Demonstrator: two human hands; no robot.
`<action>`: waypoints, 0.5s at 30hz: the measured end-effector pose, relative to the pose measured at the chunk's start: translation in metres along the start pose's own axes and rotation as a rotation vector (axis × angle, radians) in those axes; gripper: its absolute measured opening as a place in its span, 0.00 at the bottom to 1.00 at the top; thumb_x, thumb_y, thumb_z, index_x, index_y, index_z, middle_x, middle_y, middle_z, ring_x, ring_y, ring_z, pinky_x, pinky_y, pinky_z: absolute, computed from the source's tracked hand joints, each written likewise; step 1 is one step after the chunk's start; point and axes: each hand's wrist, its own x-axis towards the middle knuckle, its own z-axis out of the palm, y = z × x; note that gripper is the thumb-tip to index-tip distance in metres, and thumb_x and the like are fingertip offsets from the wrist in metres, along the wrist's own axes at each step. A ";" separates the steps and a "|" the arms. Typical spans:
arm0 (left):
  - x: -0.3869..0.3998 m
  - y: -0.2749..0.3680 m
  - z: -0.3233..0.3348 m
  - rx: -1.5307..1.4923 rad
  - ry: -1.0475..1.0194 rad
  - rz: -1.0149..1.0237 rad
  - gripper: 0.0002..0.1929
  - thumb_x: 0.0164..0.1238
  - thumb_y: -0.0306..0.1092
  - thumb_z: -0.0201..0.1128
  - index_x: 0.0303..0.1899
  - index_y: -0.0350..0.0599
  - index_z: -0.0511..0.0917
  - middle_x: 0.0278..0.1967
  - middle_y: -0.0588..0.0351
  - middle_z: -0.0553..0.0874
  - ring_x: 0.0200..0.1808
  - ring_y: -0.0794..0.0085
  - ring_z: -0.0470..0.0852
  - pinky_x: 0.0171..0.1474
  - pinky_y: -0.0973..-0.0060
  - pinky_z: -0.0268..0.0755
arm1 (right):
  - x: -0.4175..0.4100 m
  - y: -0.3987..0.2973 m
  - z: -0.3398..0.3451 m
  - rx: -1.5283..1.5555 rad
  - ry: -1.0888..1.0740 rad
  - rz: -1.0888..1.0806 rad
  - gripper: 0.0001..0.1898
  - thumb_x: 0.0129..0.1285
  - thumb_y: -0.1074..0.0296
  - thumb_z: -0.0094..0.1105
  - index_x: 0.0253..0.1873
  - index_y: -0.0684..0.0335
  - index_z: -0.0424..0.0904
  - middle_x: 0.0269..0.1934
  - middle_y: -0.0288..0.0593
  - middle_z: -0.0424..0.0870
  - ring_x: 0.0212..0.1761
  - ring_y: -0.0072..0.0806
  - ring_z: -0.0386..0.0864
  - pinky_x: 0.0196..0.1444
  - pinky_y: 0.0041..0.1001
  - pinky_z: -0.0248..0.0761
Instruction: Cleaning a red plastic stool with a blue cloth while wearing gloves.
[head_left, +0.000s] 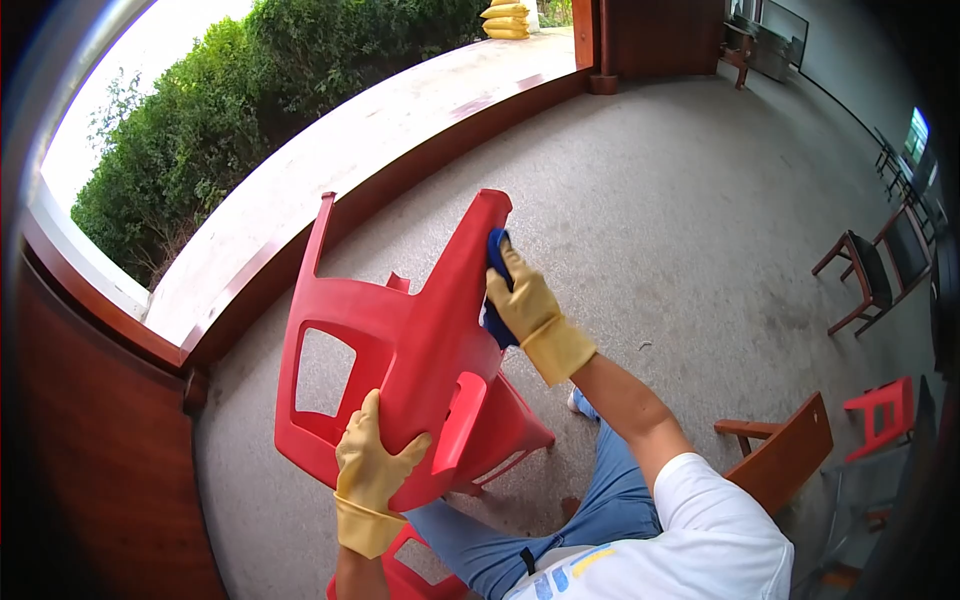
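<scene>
A red plastic chair (420, 337) is tipped on its side in front of me, its legs pointing up and away. My left hand (375, 450), in a yellow rubber glove, grips the chair's near lower edge, thumb spread over the surface. In the other yellow glove, my right hand (521, 289) holds a dark blue cloth (498, 326) against the outer side of the raised right leg. Beneath the tipped chair stands another red plastic piece (510, 420) with legs, partly hidden. More red plastic (420, 574) shows below, beside my left forearm.
A brown wooden chair (787, 450) stands close on my right, with a small red plastic stool (881, 420) beyond it. Farther right is a dark-seated chair (866, 274). A raised door sill (390, 187) curves along the left; a brown wooden door panel (97, 435) is at lower left.
</scene>
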 end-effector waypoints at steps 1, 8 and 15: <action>0.000 -0.002 0.001 0.007 0.007 0.001 0.49 0.49 0.47 0.86 0.72 0.32 0.72 0.52 0.39 0.88 0.53 0.47 0.89 0.56 0.55 0.83 | 0.001 0.002 0.000 0.003 -0.002 -0.002 0.33 0.75 0.57 0.56 0.78 0.72 0.68 0.59 0.76 0.83 0.64 0.58 0.85 0.65 0.39 0.79; -0.001 0.003 -0.003 -0.006 -0.015 -0.036 0.49 0.51 0.47 0.86 0.73 0.33 0.72 0.56 0.37 0.87 0.54 0.47 0.89 0.59 0.56 0.83 | 0.012 -0.002 0.001 0.034 0.024 0.050 0.32 0.74 0.56 0.57 0.77 0.70 0.72 0.58 0.75 0.83 0.60 0.57 0.87 0.61 0.38 0.79; 0.000 0.002 0.003 -0.019 -0.028 -0.046 0.49 0.51 0.48 0.85 0.73 0.34 0.71 0.56 0.39 0.87 0.57 0.47 0.88 0.60 0.56 0.82 | 0.031 0.006 -0.001 0.008 0.075 0.078 0.32 0.74 0.58 0.58 0.74 0.79 0.72 0.63 0.71 0.84 0.62 0.50 0.87 0.63 0.33 0.79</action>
